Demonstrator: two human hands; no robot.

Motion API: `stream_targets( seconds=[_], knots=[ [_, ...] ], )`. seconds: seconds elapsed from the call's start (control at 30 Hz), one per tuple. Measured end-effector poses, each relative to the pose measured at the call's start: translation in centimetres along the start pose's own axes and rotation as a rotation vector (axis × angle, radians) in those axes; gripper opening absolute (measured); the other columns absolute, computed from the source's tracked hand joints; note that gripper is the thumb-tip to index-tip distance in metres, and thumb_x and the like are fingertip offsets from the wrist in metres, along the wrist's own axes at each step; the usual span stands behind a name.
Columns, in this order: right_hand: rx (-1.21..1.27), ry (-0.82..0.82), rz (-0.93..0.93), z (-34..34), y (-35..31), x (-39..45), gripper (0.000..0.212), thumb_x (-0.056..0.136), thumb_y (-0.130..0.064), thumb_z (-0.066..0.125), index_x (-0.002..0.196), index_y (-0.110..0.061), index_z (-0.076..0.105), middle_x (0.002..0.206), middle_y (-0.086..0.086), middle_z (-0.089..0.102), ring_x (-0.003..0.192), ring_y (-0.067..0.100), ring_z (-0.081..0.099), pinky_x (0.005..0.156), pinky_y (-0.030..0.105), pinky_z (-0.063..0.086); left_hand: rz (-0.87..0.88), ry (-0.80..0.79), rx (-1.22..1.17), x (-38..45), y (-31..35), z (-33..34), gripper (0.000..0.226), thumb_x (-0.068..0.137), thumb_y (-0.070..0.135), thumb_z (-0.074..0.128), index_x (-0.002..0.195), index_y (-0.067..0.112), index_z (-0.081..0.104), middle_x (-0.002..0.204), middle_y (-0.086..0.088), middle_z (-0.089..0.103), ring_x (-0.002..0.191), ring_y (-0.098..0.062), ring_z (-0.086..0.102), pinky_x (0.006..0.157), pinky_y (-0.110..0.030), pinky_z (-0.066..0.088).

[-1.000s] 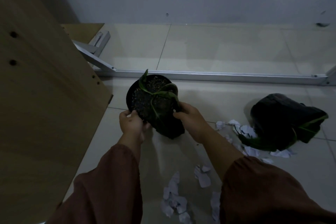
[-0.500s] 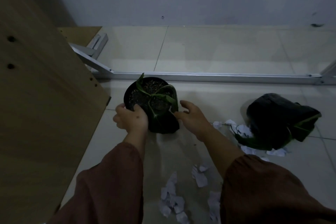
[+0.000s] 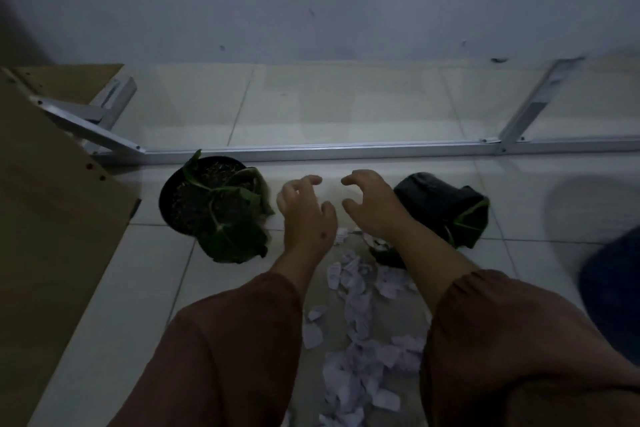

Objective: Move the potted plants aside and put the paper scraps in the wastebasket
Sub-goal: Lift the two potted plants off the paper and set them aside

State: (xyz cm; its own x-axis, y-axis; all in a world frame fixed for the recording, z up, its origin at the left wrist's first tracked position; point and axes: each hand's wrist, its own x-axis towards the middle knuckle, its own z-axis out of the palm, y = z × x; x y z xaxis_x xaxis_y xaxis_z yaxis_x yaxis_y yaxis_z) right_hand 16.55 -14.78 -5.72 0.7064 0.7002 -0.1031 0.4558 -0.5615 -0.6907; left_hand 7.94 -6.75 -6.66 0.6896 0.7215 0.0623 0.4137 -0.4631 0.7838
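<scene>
While both hands hang empty above the tiled floor (image 3: 346, 114), the metal floor rail (image 3: 311, 151) that crosses the scene serves best as the landmark. On the near side of that rail, toward its left end, the upright potted plant (image 3: 211, 204) stands on the tiles, its black pot almost touching the rail and its dark leaves drooping over the near rim. Also on the near side of the rail, further toward its right end, the tipped potted plant (image 3: 440, 208) lies on its side, its black pot pointing back toward the rail and its leaves spilling forward. Between the two plants, just short of the rail, the left hand (image 3: 306, 210) and the right hand (image 3: 372, 204) hover side by side, fingers spread and curled like claws, gripping nothing and touching neither pot. The right hand sits just beside the tipped pot. Brown sleeves (image 3: 225, 340) cover both forearms. Well back from the rail, beneath and between the arms, the paper scraps (image 3: 360, 350) lie scattered in a loose white trail, with a few pieces tucked against the fallen plant's leaves. A wooden panel (image 3: 52, 236) leans at the rail's left end.
</scene>
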Motion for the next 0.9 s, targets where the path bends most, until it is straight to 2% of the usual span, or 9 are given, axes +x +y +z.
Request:
stream_targets(
  seconds=[0.2,0.33,0.53,0.7,0.9],
  knots=[
    [-0.180,0.103,0.065,-5.5,3.5,-1.3,0.035,0.086,-0.010,0.049,0.121,-0.007,0.052,0.132,0.016,0.048,0.123,0.034,0.038,0.104,0.042,0.035,0.063,-0.359,0.017,-1.7,2.6,4.8,0.037,0.089,0.008,0.045,0.125,0.009,0.039,0.131,-0.019,0.036,0.120,-0.031,0.039,0.101,-0.036,0.034],
    [-0.301,0.138,0.150,-7.7,6.1,-2.2,0.034,0.082,-0.013,0.050,0.116,-0.012,0.055,0.127,0.013,0.053,0.119,0.035,0.036,0.097,0.045,0.035,0.034,-0.458,0.018,-2.6,3.2,7.2,0.043,0.089,0.013,0.049,0.129,0.008,0.034,0.133,-0.021,0.035,0.120,-0.035,0.042,0.100,-0.040,0.038],
    [-0.315,0.127,0.177,-8.9,8.9,-2.9,0.034,0.085,-0.021,0.048,0.118,-0.013,0.056,0.127,0.013,0.054,0.119,0.034,0.039,0.099,0.044,0.035,0.011,-0.466,-0.034,-3.0,4.1,10.2,0.055,0.084,0.026,0.060,0.129,0.010,0.032,0.130,-0.019,0.039,0.115,-0.032,0.046,0.084,-0.030,0.036],
    [-0.281,0.115,0.121,-9.4,9.7,-2.9,0.033,0.086,-0.023,0.049,0.116,-0.013,0.057,0.123,0.014,0.058,0.117,0.035,0.044,0.097,0.045,0.041,0.018,-0.403,-0.060,-3.7,5.0,11.6,0.048,0.086,0.021,0.057,0.127,0.007,0.036,0.127,-0.020,0.043,0.113,-0.034,0.047,0.095,-0.046,0.045],
    [-0.157,0.171,0.101,-9.5,9.8,-2.3,0.031,0.087,-0.026,0.051,0.113,-0.010,0.059,0.120,0.016,0.059,0.114,0.034,0.046,0.096,0.042,0.042,0.014,-0.247,-0.051,-3.3,5.5,11.7,0.027,0.092,0.016,0.046,0.115,0.002,0.045,0.117,-0.024,0.051,0.104,-0.036,0.053,0.090,-0.050,0.046]
  ],
)
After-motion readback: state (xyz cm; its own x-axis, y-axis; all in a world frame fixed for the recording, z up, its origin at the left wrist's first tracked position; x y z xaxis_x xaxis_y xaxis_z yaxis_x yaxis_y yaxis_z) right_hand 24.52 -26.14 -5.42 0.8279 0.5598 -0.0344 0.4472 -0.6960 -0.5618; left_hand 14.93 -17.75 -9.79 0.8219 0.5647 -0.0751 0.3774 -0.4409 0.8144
